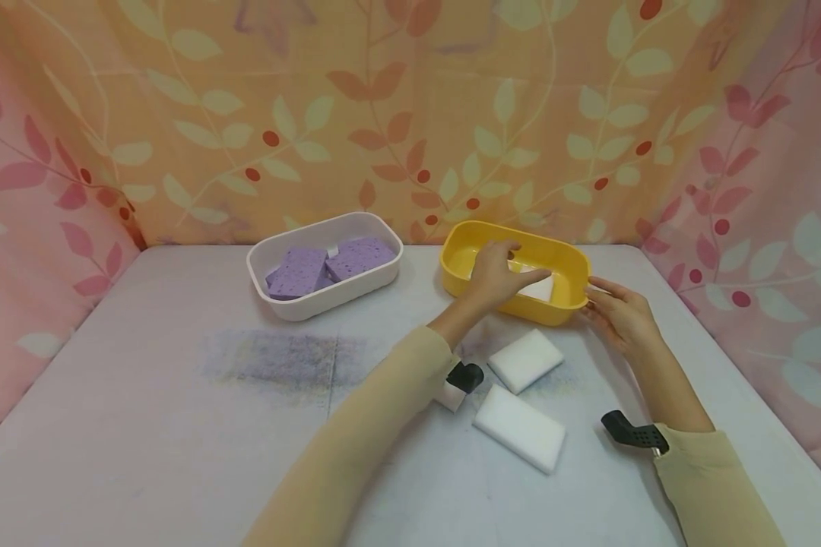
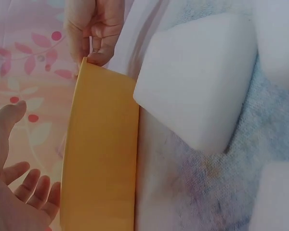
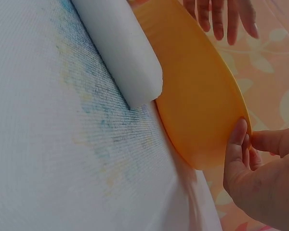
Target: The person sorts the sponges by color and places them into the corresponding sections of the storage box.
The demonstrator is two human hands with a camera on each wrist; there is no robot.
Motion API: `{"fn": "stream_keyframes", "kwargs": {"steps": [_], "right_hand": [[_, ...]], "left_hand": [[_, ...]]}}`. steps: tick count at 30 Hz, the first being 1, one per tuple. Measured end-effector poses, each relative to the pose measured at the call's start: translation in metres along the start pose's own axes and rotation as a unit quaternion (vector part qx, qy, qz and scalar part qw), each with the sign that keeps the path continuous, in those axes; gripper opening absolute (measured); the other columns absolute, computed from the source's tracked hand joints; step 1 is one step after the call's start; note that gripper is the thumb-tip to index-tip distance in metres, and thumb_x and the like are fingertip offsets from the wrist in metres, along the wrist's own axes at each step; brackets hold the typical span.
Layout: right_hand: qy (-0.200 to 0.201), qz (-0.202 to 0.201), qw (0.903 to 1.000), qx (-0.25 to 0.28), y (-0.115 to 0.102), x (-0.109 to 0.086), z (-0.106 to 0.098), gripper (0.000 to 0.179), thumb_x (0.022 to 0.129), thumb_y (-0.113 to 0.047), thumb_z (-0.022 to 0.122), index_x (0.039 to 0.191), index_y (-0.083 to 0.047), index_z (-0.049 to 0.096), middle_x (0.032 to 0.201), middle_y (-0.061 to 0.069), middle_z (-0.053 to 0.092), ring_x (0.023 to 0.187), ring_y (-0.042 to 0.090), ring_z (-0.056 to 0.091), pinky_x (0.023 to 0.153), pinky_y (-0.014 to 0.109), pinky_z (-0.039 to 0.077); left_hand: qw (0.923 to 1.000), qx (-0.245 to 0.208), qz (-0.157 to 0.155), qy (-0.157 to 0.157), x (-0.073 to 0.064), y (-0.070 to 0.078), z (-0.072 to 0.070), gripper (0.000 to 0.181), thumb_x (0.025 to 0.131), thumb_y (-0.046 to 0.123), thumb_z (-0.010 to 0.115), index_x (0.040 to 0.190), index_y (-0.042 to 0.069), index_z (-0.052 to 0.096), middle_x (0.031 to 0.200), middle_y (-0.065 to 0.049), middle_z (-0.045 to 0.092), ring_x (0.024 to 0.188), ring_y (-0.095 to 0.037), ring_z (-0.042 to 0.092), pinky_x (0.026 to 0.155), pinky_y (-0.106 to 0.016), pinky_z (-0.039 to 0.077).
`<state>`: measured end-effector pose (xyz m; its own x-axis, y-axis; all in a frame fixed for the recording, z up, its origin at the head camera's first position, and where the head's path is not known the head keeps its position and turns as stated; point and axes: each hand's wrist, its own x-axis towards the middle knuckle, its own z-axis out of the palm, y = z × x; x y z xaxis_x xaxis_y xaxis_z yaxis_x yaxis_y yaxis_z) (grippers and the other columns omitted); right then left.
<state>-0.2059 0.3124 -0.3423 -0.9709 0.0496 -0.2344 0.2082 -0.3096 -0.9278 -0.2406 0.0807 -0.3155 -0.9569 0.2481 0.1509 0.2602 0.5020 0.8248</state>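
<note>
The stained white worktop (image 1: 178, 456) carried 1 white tub (image 1: 335, 296), 1 yellow tub (image 1: 537, 313), 2 white blocks (image 1: 520, 429) and, seemingly, a partly hidden 3rd block (image 1: 451, 397).

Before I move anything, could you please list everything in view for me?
Table: one, whitish with stained patches, under the tubs
Floral curtain: orange and pink, behind and beside
Oblong tub: one, white, back left
Sponges: at least two, purple, in the oblong tub
Basin: one, yellow, back right
Blocks: three outside, white, nearer than the basin; at least one inside it
Wrist fittings: two, black, at the cuffs
Sleeves: two, beige, on the forearms
Left hand: one, bare, over the basin
Right hand: one, bare, pinching the basin's rim
</note>
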Motion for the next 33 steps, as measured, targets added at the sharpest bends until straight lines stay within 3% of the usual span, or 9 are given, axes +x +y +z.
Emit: {"fn": "stream_keyframes", "kwargs": {"steps": [7, 11, 18, 27, 33], "right_hand": [[0.006, 0.010, 0.9999, 0.007, -0.001, -0.001, 0.002, 0.024, 0.103, -0.001, 0.065, 0.124, -0.010, 0.058, 0.090, -0.004, 0.072, 0.079, 0.010, 0.072, 0.073, 0.021, 0.063], [0.003, 0.006, 0.9999, 0.010, -0.001, -0.001, 0.000, 0.017, 0.103, -0.001, 0.065, 0.116, -0.012, 0.063, 0.090, -0.003, 0.073, 0.078, 0.010, 0.072, 0.072, 0.021, 0.063], [0.002, 0.005, 0.9999, 0.011, -0.001, 0.000, 0.000, 0.016, 0.102, -0.001, 0.066, 0.111, -0.014, 0.066, 0.090, -0.002, 0.073, 0.078, 0.011, 0.072, 0.072, 0.021, 0.063], [0.007, 0.005, 1.0000, 0.000, -0.001, -0.001, 0.001, 0.014, 0.102, -0.003, 0.066, 0.106, -0.017, 0.068, 0.090, -0.004, 0.072, 0.078, 0.010, 0.071, 0.073, 0.020, 0.062], [0.009, 0.011, 0.9999, -0.005, 0.000, 0.000, 0.000, 0.021, 0.101, -0.005, 0.069, 0.119, -0.014, 0.063, 0.092, -0.004, 0.072, 0.082, 0.011, 0.071, 0.074, 0.019, 0.062]], "left_hand": [[0.9990, 0.013, 0.042, -0.001, -0.008, -0.006, -0.011, 0.063, 0.093, 0.035, 0.082, 0.143, 0.001, 0.062, 0.139, -0.016, 0.063, 0.124, -0.029, 0.060, 0.098, -0.027, 0.051], [0.9980, 0.016, 0.061, 0.009, -0.012, -0.010, -0.016, 0.061, 0.092, 0.033, 0.084, 0.140, 0.000, 0.064, 0.134, -0.016, 0.066, 0.121, -0.029, 0.061, 0.097, -0.024, 0.050], [0.9987, 0.003, 0.049, 0.012, -0.021, -0.014, -0.026, 0.056, 0.091, 0.032, 0.084, 0.133, -0.002, 0.067, 0.127, -0.017, 0.067, 0.117, -0.030, 0.062, 0.088, -0.021, 0.051], [0.9987, -0.023, 0.042, -0.014, -0.037, -0.021, -0.042, 0.047, 0.099, 0.024, 0.076, 0.137, -0.002, 0.065, 0.131, -0.019, 0.065, 0.115, -0.033, 0.065, 0.096, -0.031, 0.058], [0.9986, -0.023, 0.041, -0.023, -0.049, -0.030, -0.053, 0.045, 0.099, 0.023, 0.075, 0.136, 0.000, 0.065, 0.130, -0.019, 0.067, 0.114, -0.032, 0.066, 0.099, -0.035, 0.057]]}}
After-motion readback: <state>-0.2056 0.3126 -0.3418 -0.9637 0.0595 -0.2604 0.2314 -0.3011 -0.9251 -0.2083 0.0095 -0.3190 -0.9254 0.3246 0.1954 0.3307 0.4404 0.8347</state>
